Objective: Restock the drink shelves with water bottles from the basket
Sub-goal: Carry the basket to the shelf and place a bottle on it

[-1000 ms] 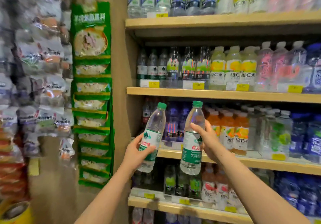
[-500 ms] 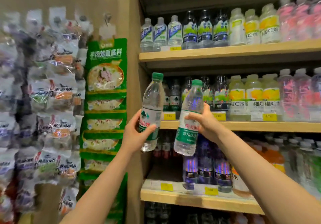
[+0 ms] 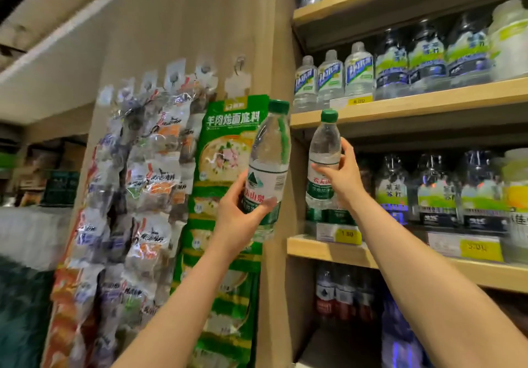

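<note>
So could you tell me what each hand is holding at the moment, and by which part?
The left hand grips one water bottle around its labelled lower body; the right hand grips another bottle around its middle, at the label's top.

Wood-panel wall (image 3: 183, 39) w/ hooks, wooden shelving (image 3: 428, 104) at right, ceiling strip light (image 3: 60, 29) upper left.

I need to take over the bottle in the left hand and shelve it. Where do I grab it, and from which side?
Grip the clear ribbed section above the label of the left bottle, coming from the right, the shelf side. The left hand already wraps the lower label and base, so the upper body is the free part. The bottle leans slightly right with its green cap up, so a sideways wrap below the shoulder should hold.
</note>
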### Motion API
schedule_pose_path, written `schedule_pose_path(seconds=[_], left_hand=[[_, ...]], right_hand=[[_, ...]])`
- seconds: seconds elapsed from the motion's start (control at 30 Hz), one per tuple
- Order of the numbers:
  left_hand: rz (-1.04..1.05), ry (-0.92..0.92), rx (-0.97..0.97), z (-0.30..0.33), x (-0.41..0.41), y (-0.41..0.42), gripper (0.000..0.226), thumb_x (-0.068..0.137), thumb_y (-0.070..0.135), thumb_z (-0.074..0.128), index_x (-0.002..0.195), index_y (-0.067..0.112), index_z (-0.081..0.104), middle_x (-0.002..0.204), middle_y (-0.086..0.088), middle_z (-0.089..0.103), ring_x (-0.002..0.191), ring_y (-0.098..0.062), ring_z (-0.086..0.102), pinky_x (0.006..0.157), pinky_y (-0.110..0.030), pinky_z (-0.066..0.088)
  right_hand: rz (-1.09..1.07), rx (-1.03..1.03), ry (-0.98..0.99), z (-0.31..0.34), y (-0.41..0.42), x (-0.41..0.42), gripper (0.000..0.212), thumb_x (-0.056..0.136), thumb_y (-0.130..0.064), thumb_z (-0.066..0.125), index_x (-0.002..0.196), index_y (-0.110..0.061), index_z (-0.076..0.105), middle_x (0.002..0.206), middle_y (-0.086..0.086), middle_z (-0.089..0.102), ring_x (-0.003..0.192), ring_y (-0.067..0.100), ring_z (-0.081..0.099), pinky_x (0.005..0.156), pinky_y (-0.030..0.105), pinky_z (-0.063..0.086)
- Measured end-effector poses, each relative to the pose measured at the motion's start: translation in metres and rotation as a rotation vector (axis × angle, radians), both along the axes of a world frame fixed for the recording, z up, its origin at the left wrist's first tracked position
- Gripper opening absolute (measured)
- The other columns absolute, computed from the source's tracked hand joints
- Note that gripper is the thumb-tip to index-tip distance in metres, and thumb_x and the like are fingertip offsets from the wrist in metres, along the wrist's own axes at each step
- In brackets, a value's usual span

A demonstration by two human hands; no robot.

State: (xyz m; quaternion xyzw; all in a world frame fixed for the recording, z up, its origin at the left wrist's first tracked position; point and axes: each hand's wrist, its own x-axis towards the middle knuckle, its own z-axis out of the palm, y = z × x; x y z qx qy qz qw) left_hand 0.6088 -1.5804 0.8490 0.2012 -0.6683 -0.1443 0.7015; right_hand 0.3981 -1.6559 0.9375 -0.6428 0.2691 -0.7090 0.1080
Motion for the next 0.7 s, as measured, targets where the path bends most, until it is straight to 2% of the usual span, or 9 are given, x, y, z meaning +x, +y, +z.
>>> schedule_pose_path(seconds=[0.07, 0.13, 0.27, 0.37, 0.43, 0.53, 0.63, 0.7], left_hand=[[0.015, -0.005, 0.000, -0.003, -0.002, -0.007, 0.064, 0.069, 0.038, 0.074, 0.126, 0.043, 0.046, 0.126, 0.014, 0.059, 0.117, -0.001, 0.055, 0.100, -0.033, 0.047], [0.023, -0.002, 0.001, -0.004, -0.004, -0.011, 0.058, 0.074, 0.029, 0.074, 0.123, 0.042, 0.047, 0.124, 0.013, 0.061, 0.114, -0.002, 0.057, 0.098, -0.032, 0.049], [0.037, 0.016, 0.000, -0.002, -0.004, -0.014, 0.058, 0.078, 0.018, 0.072, 0.130, 0.029, 0.048, 0.121, 0.012, 0.062, 0.108, 0.002, 0.059, 0.091, -0.020, 0.051], [0.039, 0.011, 0.001, -0.001, -0.004, -0.014, 0.057, 0.078, 0.017, 0.072, 0.126, 0.035, 0.047, 0.117, 0.019, 0.061, 0.107, 0.006, 0.058, 0.088, -0.014, 0.050], [0.035, 0.003, 0.004, -0.001, -0.003, -0.015, 0.057, 0.078, 0.018, 0.072, 0.126, 0.035, 0.047, 0.117, 0.020, 0.061, 0.108, 0.006, 0.058, 0.090, -0.017, 0.049], [0.026, -0.006, 0.009, -0.002, -0.003, -0.014, 0.061, 0.078, 0.019, 0.072, 0.132, 0.030, 0.046, 0.122, 0.014, 0.062, 0.112, 0.000, 0.058, 0.096, -0.028, 0.049], [0.005, -0.017, 0.014, -0.003, -0.002, -0.013, 0.061, 0.078, 0.018, 0.072, 0.130, 0.034, 0.046, 0.121, 0.015, 0.062, 0.111, 0.000, 0.058, 0.097, -0.031, 0.050], [-0.003, -0.024, 0.014, -0.003, -0.004, -0.010, 0.062, 0.077, 0.016, 0.073, 0.132, 0.031, 0.046, 0.120, 0.016, 0.062, 0.111, 0.002, 0.057, 0.095, -0.026, 0.050]], right_hand=[[-0.044, -0.001, 0.015, -0.001, -0.017, -0.004, 0.077, 0.074, -0.006, 0.075, 0.137, -0.021, 0.034, 0.129, 0.003, 0.051, 0.114, 0.015, 0.051, 0.097, 0.032, 0.044], [-0.082, 0.054, 0.015, -0.006, -0.031, -0.006, 0.077, 0.074, -0.012, 0.076, 0.137, -0.021, 0.033, 0.128, 0.001, 0.050, 0.114, 0.015, 0.050, 0.097, 0.034, 0.044], [-0.091, 0.259, -0.028, -0.024, -0.060, -0.004, 0.081, 0.072, -0.021, 0.078, 0.138, -0.018, 0.032, 0.130, 0.009, 0.053, 0.113, 0.025, 0.056, 0.095, 0.045, 0.050], [-0.156, 0.332, 0.018, -0.031, -0.075, 0.004, 0.085, 0.073, -0.032, 0.077, 0.140, -0.011, 0.029, 0.134, 0.013, 0.050, 0.116, 0.030, 0.054, 0.097, 0.046, 0.048], [-0.250, 0.350, 0.103, -0.030, -0.077, 0.009, 0.086, 0.074, -0.037, 0.075, 0.140, -0.008, 0.029, 0.137, 0.014, 0.047, 0.121, 0.031, 0.049, 0.098, 0.041, 0.044], [-0.281, 0.381, 0.137, -0.026, -0.074, 0.009, 0.079, 0.075, -0.036, 0.074, 0.136, -0.006, 0.032, 0.133, 0.014, 0.049, 0.118, 0.031, 0.051, 0.089, 0.035, 0.043], [-0.242, 0.453, 0.197, -0.026, -0.064, -0.002, 0.080, 0.073, -0.031, 0.076, 0.135, -0.007, 0.032, 0.133, 0.012, 0.050, 0.116, 0.029, 0.054, 0.095, 0.041, 0.048], [-0.213, 0.498, 0.261, -0.029, -0.055, -0.009, 0.087, 0.073, -0.028, 0.077, 0.141, -0.008, 0.026, 0.141, 0.011, 0.044, 0.123, 0.029, 0.050, 0.101, 0.045, 0.045]])
